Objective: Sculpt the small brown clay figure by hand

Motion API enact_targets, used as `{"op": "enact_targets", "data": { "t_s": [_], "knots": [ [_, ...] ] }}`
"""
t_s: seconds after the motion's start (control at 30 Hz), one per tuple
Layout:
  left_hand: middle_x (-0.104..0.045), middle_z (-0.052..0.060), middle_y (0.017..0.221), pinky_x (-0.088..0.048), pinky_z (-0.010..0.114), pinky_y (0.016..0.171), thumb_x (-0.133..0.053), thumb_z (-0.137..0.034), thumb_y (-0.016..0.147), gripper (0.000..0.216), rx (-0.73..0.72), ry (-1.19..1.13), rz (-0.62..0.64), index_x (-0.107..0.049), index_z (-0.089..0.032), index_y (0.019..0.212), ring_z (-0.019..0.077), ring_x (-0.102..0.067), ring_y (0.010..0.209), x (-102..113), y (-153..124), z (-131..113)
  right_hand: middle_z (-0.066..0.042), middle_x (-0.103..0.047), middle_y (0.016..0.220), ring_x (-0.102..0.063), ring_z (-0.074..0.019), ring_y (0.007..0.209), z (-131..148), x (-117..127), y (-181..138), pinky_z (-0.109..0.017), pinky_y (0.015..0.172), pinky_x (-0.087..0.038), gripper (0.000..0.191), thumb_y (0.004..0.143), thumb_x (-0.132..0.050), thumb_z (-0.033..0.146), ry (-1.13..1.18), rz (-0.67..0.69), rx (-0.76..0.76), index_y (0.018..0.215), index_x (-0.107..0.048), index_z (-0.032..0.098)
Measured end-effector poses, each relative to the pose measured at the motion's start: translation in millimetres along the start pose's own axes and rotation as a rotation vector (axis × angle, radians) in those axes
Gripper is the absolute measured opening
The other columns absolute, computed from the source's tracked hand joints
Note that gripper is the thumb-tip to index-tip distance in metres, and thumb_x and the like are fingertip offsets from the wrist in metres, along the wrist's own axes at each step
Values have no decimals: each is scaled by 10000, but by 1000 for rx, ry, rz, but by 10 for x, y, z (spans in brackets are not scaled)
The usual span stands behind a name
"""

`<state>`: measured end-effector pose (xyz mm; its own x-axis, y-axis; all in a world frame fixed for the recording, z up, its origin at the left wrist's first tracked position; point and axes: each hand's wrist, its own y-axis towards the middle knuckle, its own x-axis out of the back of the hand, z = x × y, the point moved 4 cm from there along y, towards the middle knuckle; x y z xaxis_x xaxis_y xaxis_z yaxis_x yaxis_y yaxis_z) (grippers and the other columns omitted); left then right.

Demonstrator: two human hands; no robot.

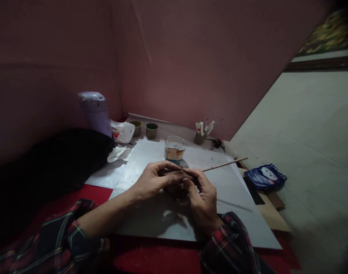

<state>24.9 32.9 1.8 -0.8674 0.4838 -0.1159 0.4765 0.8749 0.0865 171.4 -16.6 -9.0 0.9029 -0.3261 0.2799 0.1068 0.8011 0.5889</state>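
Observation:
Between my two hands is a dark brown lump that looks like clay (176, 190), held just over the white board (151, 224). My left hand (159, 179) grips its left and upper side, fingers bent over the top and smeared with brown. From the right, the thumb and fingers of my right hand (202, 194) press on the same lump. A thin wooden stick (225, 164) juts out to the right from behind my right fingers; its inner end is hidden. Beyond my fingers stands a clear glass cup (175, 148) with brownish streaks inside.
Behind are two small pots (151, 131), a plastic bag (124, 132), a purple flask (95, 112) and a pot of pens (201, 137). Crumpled tissue (118, 153) and dark cloth (62, 160) lie left. A blue packet (265, 177) sits right, by the tiled wall.

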Motion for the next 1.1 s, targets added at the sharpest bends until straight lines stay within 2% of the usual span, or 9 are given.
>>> {"op": "enact_targets", "data": {
  "t_s": [0.13, 0.37, 0.57, 0.67, 0.83, 0.93, 1.0, 1.1],
  "knots": [
    [-713, 51, 893, -513, 266, 773, -770, -213, 696, 235, -179, 154, 32, -712, -137, 911, 160, -653, 830, -1, -3, -62, -34, -683, 953, -657, -189, 877, 13, 8, -14, -317, 780, -523, 162, 907, -567, 293, 9, 15, -5, 1039, -642, 234],
    [-704, 65, 867, -506, 242, 709, -714, -183, 747, 214, -331, 418, 49, -699, -111, 949, 151, -643, 786, -40, -53, -171, -20, -698, 936, -665, -175, 862, 16, -3, -28, -291, 761, -524, 145, 907, -578, 300, 72, 21, -62, 1015, -653, 238],
    [-711, 91, 851, -513, 247, 707, -662, -169, 791, 140, -508, 492, 41, -698, -99, 907, 151, -656, 770, -99, -105, -241, -21, -688, 961, -656, -171, 895, 32, -16, -32, -291, 782, -519, 155, 921, -561, 314, 159, 22, -83, 1026, -650, 242],
    [-707, 94, 831, -511, 251, 670, -644, -151, 789, 101, -476, 445, 34, -694, -97, 859, 152, -654, 733, -89, -118, -225, -19, -686, 949, -649, -164, 879, 43, -23, -45, -283, 775, -509, 161, 926, -553, 328, 171, 40, -90, 1012, -656, 239],
    [-703, 45, 770, -513, 246, 646, -681, -254, 789, 172, -154, 116, 50, -704, -119, 893, 131, -634, 670, -43, -68, -101, 3, -674, 855, -623, -135, 767, 16, -32, -51, -239, 662, -493, 194, 937, -528, 378, 278, 36, -206, 982, -648, 231],
    [-733, 44, 873, -525, 261, 724, -731, -230, 742, 270, -55, 10, 60, -704, -147, 998, 142, -657, 759, -33, -41, -38, 6, -683, 884, -632, -136, 827, -8, -26, -39, -235, 719, -499, 188, 928, -548, 386, 313, -11, -247, 964, -649, 231],
    [-732, 58, 967, -524, 283, 783, -752, -189, 712, 345, -86, 53, 39, -691, -156, 1050, 163, -664, 852, -19, -36, -33, 2, -688, 914, -636, -141, 861, -19, -20, -38, -240, 751, -502, 182, 922, -560, 383, 307, -38, -239, 969, -649, 231],
    [-716, 86, 995, -508, 326, 832, -707, -150, 754, 282, -278, 296, -6, -694, -136, 1035, 184, -651, 911, 2, -50, -98, -8, -684, 956, -639, -149, 889, -28, -14, -49, -256, 773, -505, 188, 926, -553, 381, 277, -56, -195, 1019, -634, 240]
  ]
}}
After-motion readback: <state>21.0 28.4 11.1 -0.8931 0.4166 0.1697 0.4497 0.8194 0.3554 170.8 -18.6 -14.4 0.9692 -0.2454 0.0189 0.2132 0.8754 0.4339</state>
